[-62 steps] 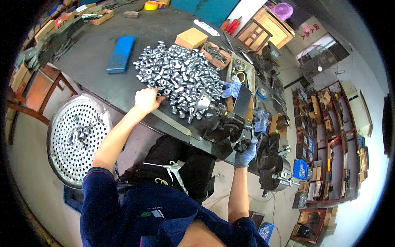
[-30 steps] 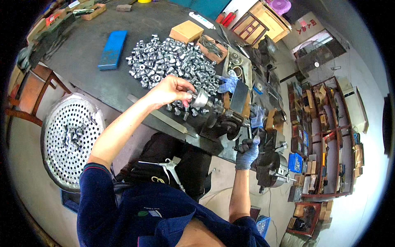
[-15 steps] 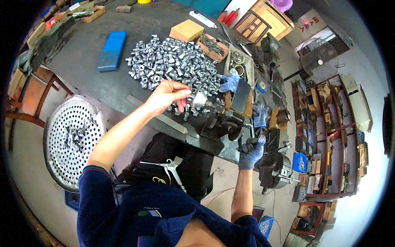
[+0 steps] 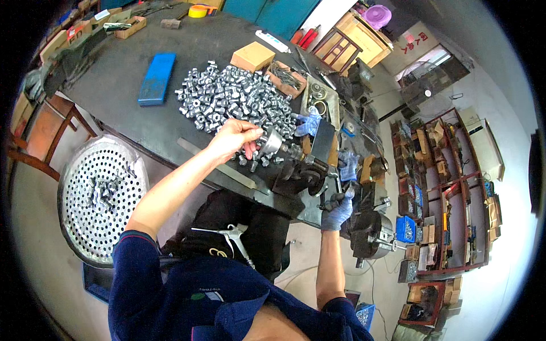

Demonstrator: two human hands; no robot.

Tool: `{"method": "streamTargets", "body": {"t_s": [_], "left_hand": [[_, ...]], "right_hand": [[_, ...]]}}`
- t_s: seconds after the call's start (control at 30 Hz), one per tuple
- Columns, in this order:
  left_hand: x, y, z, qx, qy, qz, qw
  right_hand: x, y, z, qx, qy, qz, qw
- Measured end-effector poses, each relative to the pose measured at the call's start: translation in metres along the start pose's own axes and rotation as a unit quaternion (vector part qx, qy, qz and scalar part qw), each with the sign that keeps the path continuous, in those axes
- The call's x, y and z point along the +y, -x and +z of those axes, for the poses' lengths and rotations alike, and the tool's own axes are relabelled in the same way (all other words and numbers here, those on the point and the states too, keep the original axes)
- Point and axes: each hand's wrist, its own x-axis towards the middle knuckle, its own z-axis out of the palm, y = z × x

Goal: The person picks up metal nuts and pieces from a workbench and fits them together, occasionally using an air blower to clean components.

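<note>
My bare left hand (image 4: 233, 140) has its thumb and fingers pinched together at the front of a round metal chuck (image 4: 271, 140). Whatever lies between those fingertips is mostly hidden. The chuck sits on the spindle of a dark bench machine (image 4: 307, 172) at the table's near edge. On the machine's right, my right hand (image 4: 338, 211), in a blue-grey glove with dark fingers, is closed round a lever (image 4: 323, 198). Just beyond my left hand spreads a large pile of small shiny metal fittings (image 4: 227, 96); a few lie below the chuck.
A perforated metal stool (image 4: 85, 210) holds several metal pieces at left. An air blow gun (image 4: 233, 238) lies across my lap. The dark table (image 4: 128, 125) bears a blue case (image 4: 157, 79), a yellow-brown box (image 4: 252, 56) and blue gloves (image 4: 309, 121). Shelves (image 4: 449, 204) stand at right.
The whole view has shifted slightly, with the bench machine and my right hand now a little further left. Both hands keep the same places on the machine.
</note>
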Motion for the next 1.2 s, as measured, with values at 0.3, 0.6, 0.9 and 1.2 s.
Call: {"method": "streamTargets", "body": {"t_s": [0.3,0.6,0.9,1.2], "left_hand": [[0.008,0.006,-0.004,-0.019,0.012,-0.030,0.999],[0.010,0.009,0.000,0.007,0.012,-0.026,1.000],[0.011,0.002,-0.004,-0.026,0.004,-0.033,0.999],[0.010,0.003,-0.003,-0.011,-0.027,-0.044,0.999]], "right_hand": [[-0.028,0.023,0.028,-0.047,-0.020,0.009,0.999],[-0.007,0.016,0.011,-0.062,-0.002,-0.001,0.998],[-0.021,0.012,0.011,-0.123,-0.007,-0.016,0.992],[-0.006,0.014,0.006,-0.075,-0.002,0.002,0.997]]}}
